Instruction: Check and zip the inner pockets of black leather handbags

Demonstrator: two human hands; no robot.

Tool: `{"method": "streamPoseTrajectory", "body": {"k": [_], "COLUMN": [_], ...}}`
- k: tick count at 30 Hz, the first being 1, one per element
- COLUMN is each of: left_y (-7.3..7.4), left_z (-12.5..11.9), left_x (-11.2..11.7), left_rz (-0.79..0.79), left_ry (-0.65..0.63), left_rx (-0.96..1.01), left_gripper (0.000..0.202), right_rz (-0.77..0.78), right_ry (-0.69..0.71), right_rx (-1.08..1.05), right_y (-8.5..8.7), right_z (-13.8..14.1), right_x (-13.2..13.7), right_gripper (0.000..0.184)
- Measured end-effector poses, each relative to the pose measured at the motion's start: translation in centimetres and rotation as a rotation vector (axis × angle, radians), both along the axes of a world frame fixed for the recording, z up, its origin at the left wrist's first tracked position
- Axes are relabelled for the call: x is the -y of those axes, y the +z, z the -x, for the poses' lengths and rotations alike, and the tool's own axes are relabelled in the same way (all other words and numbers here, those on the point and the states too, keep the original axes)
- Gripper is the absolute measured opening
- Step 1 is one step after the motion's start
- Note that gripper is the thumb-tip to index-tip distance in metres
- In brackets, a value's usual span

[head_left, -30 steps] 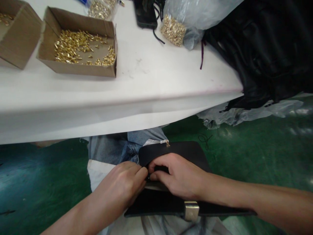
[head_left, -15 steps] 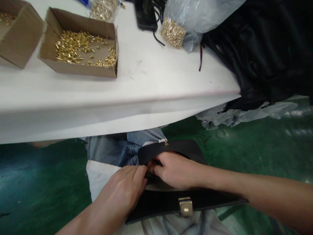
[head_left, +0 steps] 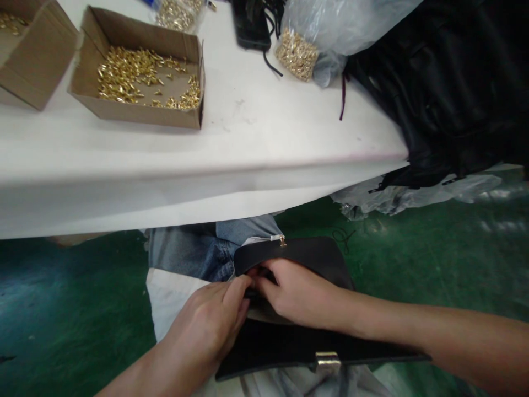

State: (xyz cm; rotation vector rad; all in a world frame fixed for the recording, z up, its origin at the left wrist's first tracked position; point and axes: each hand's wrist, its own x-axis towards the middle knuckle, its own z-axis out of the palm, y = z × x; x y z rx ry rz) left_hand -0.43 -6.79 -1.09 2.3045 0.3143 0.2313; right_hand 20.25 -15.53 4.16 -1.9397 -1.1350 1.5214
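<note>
A black handbag [head_left: 297, 344] lies across the lap, its flap folded toward me with a gold clasp [head_left: 328, 360] at the flap's edge. On the bag's far panel sits a small gold fitting [head_left: 282, 241]. My left hand [head_left: 215, 314] is closed on the bag's left edge, thumb and fingers pinching beside the opening. Reaching inside the opening, my right hand [head_left: 285, 286] has its fingers bent close to the left fingertips. Whatever those right fingers pinch is hidden by the bag and the hand.
On the white table [head_left: 248, 138] stands a cardboard box [head_left: 140, 113] of small gold screw-like pieces, with another box [head_left: 41, 60] at its left. Farther back are a bag of gold parts [head_left: 296, 55] and a black phone-like device [head_left: 251, 27]. Black bags [head_left: 446, 94] are heaped at right.
The flap with its clasp has shifted slightly right and tilted, so the clasp looks shorter. Both hands stay at the same spot on the handbag, with the right wrist slightly lower.
</note>
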Motion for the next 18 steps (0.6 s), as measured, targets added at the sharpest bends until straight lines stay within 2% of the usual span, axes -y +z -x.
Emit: {"method": "streamPoseTrajectory", "body": {"k": [2,4,7,10,15,18], "left_y": [-0.1,-0.2,-0.3,-0.1,1.5,2.4], "left_z": [0.0,0.0,0.1,0.0,-0.8,-1.6], "left_x": [0.1,0.2,0.3,0.2,-0.6,-0.9], "left_rz": [0.048,0.050,0.037,0.012,-0.181,-0.177], "left_ry": [0.028,0.054,0.054,0.038,0.007,-0.038], "left_rx": [-0.029,-0.037,-0.022,-0.007,0.021,-0.034], "left_gripper": [0.023,0.024,0.025,0.026,0.036,0.035], "right_rz": [-0.068,-0.141,-0.182,-0.199,-0.298,-0.315], "right_ry": [0.027,0.114,0.223,0.266,0.320,0.376], "right_rx": [-0.027,0.004,0.051,0.022,0.098,0.159], "right_y": [0.3,0.7,1.4,1.5,0.6,0.4], "right_z": [0.0,-0.2,-0.6,-0.9,-1.1,-1.2], "right_x": [0.3,0.5,0.6,0.6,0.7,0.6], "right_gripper": [0.025,0.028,0.018,0.013,0.024,0.027]}}
